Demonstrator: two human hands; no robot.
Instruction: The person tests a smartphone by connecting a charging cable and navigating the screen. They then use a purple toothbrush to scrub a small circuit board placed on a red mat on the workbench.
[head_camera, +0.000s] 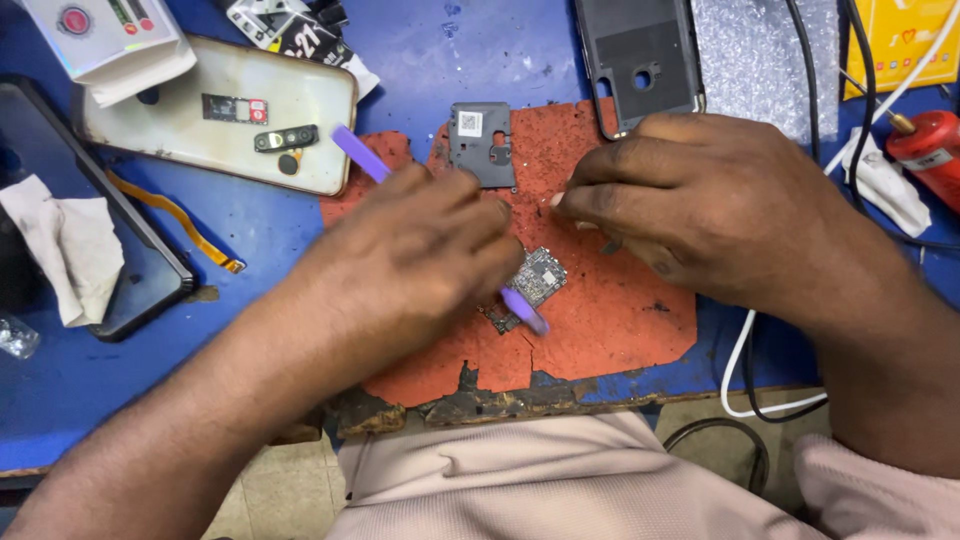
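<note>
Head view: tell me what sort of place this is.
Most likely a phone repair bench. The left hand works a purple pry tool against a small circuit board on a worn orange mat, with a phone back cover and a dark phone frame nearby.

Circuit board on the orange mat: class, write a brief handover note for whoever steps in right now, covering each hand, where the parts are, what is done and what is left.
Left hand: grip shut on purple pry tool, tip at the circuit board.
Right hand: fingers curled, resting on the orange mat beside the board; what it holds is hidden.
Done: grey shield plate lies apart on the mat; back cover and black frame set aside.
Left: board work with the tool is unfinished.
</note>
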